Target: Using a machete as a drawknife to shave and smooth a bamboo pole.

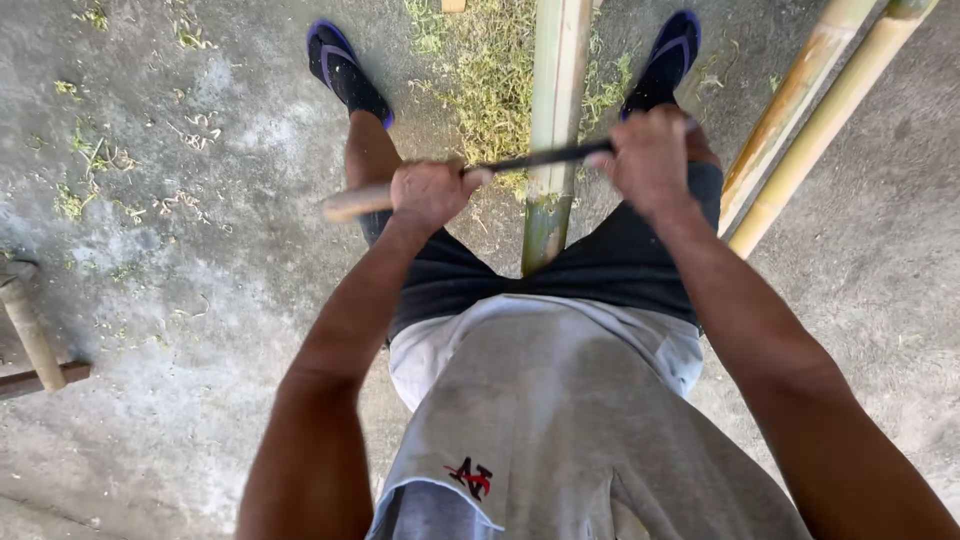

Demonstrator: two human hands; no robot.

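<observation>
A long green-yellow bamboo pole [556,90] runs away from me between my legs. A dark blade with a wooden handle [540,157] lies crosswise on the pole. My left hand [430,190] is closed on the wooden handle at the left of the pole. My right hand [652,158] grips the blade's far end at the right of the pole. Both arms reach forward over my grey shirt and dark shorts.
Two more bamboo poles [810,110] lean at the upper right. A short piece of bamboo and a wooden stick [30,340] lie at the left edge. The concrete ground [180,260] carries shavings and grass tufts. My feet in blue sandals [345,70] flank the pole.
</observation>
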